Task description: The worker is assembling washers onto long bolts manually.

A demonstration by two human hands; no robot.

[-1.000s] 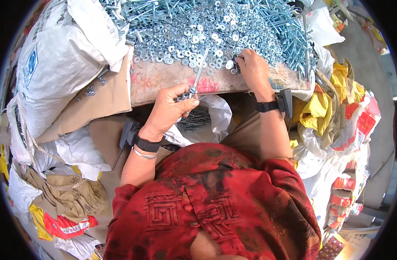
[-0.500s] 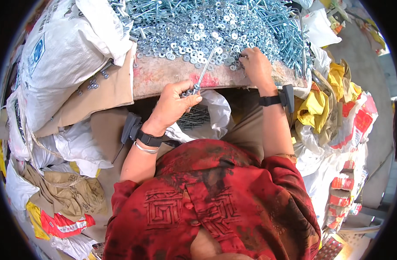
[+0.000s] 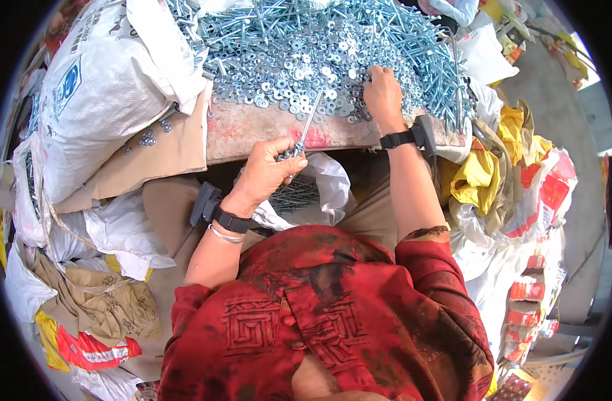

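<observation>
My left hand (image 3: pixel 262 170) is closed round a long silver bolt (image 3: pixel 310 121), whose shank points up and away to the right. Small metal pieces cluster at the bolt's lower end by my thumb; their exact kind is too small to tell. Over the right part of a heap of flat washers (image 3: pixel 299 75), my right hand (image 3: pixel 384 100) has its fingers curled and drawn together. What its fingertips hold, if anything, is hidden. Long bolts (image 3: pixel 420 50) lie piled behind and to the right of the washers.
A stained padded edge (image 3: pixel 252 130) borders the heap in front. Below it, between my knees, an open white bag (image 3: pixel 333 184) contains more bolts. At left a full white sack (image 3: pixel 102 87) rests on cardboard (image 3: pixel 175 147) beside loose nuts (image 3: pixel 147 138). Yellow packaging (image 3: pixel 476 184) lies at right.
My right hand has shifted slightly left and farther into the heap, its fingers still curled. My left hand and the bolt have dipped a little nearer to me.
</observation>
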